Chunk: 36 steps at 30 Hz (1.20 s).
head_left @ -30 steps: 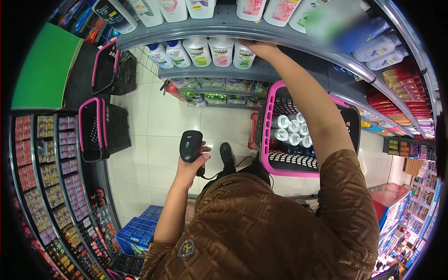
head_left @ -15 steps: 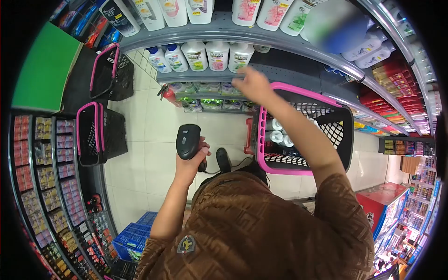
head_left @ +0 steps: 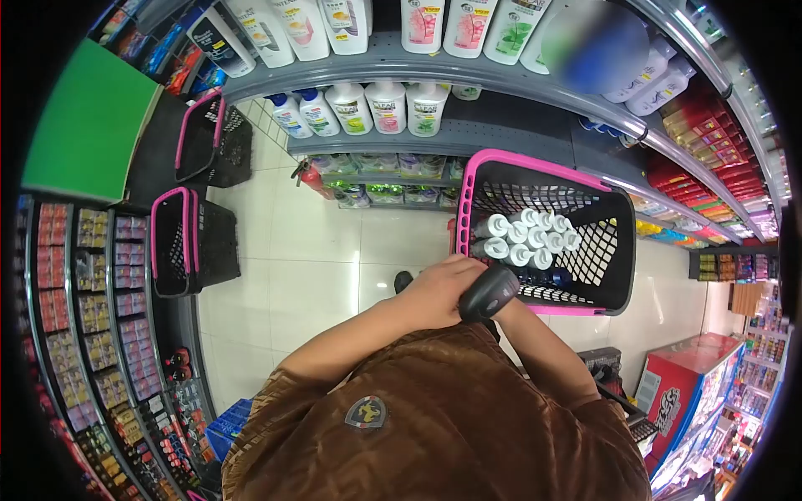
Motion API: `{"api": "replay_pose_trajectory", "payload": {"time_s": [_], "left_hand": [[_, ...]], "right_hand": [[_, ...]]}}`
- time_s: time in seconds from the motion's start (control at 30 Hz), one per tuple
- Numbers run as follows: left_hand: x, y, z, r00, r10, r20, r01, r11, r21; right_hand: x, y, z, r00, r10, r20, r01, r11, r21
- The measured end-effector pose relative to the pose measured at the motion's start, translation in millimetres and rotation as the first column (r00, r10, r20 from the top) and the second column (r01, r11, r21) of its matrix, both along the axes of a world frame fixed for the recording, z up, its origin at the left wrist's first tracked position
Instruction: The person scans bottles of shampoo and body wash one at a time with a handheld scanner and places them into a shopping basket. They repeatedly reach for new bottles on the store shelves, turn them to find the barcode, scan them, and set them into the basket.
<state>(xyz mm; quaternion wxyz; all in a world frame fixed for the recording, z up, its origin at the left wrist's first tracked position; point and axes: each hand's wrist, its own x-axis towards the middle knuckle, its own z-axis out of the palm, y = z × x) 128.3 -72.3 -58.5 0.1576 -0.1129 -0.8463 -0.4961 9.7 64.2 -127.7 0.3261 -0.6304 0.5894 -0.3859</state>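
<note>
A black handheld barcode scanner (head_left: 489,294) is in front of my belly, its head tilted up and to the right. My left hand (head_left: 443,288) reaches across my body and is closed against the scanner's left side. My right hand (head_left: 505,309) comes in from the other side, close behind the scanner, which hides its fingers. Just beyond both hands stands a black shopping basket (head_left: 616,250) with a pink rim. Several white-capped bottles (head_left: 528,236) stand upright in it, grouped toward its left end. Darker items (head_left: 543,276) lie in shadow at its near side.
Shelves ahead hold shampoo bottles (head_left: 387,108), with bottles (head_left: 422,25) on the tier above. Two more pink-handled baskets (head_left: 219,242) are on the left, near a green panel (head_left: 88,121). A red fire extinguisher (head_left: 309,176) stands by the shelf end; a red freezer (head_left: 687,367) is on the right.
My left hand has carried the scanner rightward to my belly. My right hand has pulled back from the shelf bottles to the scanner. The white-capped bottles in the basket now show more fully.
</note>
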Motion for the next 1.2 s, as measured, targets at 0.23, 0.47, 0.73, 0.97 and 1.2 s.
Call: {"api": "replay_pose_trajectory", "payload": {"time_s": [0.23, 0.47, 0.73, 0.97, 1.2], "left_hand": [[-37.8, 50.2, 12.7, 0.972, -0.107, 0.211, 0.101, 0.994, 0.039], [-91.3, 125.9, 18.5, 0.978, -0.161, 0.131, 0.163, 0.987, -0.007], [-104.9, 180.1, 31.2, 0.938, -0.001, 0.346, -0.006, 1.0, 0.019], [-93.8, 205.0, 53.2, 0.956, 0.159, 0.245, -0.138, 0.985, -0.099], [-58.6, 204.7, 48.0, 0.783, 0.317, 0.535, -0.414, 0.908, 0.069]], "right_hand": [[-20.5, 77.1, -54.9, 0.986, 0.139, 0.087, -0.122, 0.977, -0.177], [-67.0, 154.9, -95.1, 0.984, 0.073, 0.164, -0.035, 0.974, -0.226], [-89.2, 187.4, -59.1, 0.499, -0.075, 0.863, -0.348, 0.895, 0.279], [-88.5, 177.8, -8.6, 0.674, -0.03, 0.738, -0.312, 0.894, 0.321], [-93.7, 169.4, 64.6, 0.7, -0.204, 0.684, -0.337, 0.75, 0.569]]}}
